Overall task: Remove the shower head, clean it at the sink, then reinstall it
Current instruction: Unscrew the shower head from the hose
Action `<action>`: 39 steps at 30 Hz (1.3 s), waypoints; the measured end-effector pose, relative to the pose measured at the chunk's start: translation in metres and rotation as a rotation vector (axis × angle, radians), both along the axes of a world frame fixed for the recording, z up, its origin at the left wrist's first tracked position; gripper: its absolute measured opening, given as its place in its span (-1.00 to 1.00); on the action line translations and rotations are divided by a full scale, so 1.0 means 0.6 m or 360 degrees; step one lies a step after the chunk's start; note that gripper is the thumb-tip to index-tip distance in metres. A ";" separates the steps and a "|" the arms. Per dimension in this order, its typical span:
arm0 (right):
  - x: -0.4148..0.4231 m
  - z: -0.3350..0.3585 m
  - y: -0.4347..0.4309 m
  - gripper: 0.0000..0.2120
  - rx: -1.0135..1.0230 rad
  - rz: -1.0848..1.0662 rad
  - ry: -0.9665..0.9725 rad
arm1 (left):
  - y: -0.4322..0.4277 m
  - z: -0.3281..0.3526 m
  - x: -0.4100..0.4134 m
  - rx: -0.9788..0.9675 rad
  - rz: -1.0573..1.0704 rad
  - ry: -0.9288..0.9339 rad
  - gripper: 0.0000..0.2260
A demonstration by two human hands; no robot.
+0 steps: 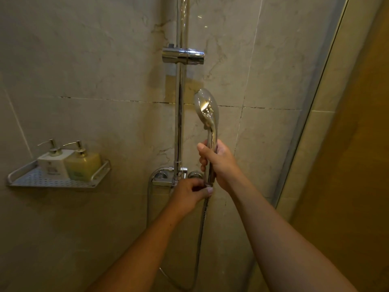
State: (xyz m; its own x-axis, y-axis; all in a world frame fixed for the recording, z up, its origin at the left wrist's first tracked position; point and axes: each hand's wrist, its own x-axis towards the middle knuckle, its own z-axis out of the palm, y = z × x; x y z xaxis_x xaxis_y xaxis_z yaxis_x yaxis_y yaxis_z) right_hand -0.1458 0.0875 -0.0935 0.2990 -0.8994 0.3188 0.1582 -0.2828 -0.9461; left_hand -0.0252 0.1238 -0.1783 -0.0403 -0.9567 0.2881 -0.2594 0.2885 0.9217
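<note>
A chrome shower head (206, 108) stands upright in front of the tiled wall, its shiny back toward me. My right hand (219, 163) is wrapped around its handle. Just below, my left hand (189, 193) pinches the nut where the metal hose (201, 230) joins the handle's lower end. The hose hangs down, loops near the floor and runs back up to the mixer valve (163, 179). The chrome holder (183, 56) on the vertical riser rail (180, 114) above holds nothing.
A perforated metal shelf (52, 180) on the left wall carries two pump bottles, one white (55, 162) and one yellow (84, 163). A glass shower screen edge (311, 114) runs down the right side, close to my right forearm.
</note>
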 end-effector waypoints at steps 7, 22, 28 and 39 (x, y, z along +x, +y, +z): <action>-0.010 0.001 -0.006 -0.87 -0.0012 0.0249 -0.0174 | 0.008 0.004 -0.005 -0.0018 -0.0069 0.0020 -0.86; -0.008 0.009 -0.010 -0.74 -0.0031 0.0174 -0.0146 | 0.007 0.008 0.001 -0.0033 -0.0092 0.0020 -0.95; -0.007 0.007 -0.003 -0.56 -0.0076 -0.0021 -0.0049 | 0.008 0.014 0.005 -0.0020 -0.0051 0.0005 -0.96; -0.020 -0.017 -0.001 -0.74 0.0054 -0.0007 -0.0611 | 0.007 0.009 -0.018 -0.0011 -0.0091 0.0119 -0.94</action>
State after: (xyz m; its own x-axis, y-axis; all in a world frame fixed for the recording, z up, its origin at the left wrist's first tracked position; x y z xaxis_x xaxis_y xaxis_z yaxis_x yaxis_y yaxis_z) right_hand -0.1577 0.0871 -0.1036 0.1599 -0.9123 0.3770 0.5018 -0.2538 -0.8269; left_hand -0.0357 0.1279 -0.1729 -0.0727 -0.9516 0.2987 -0.1728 0.3070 0.9359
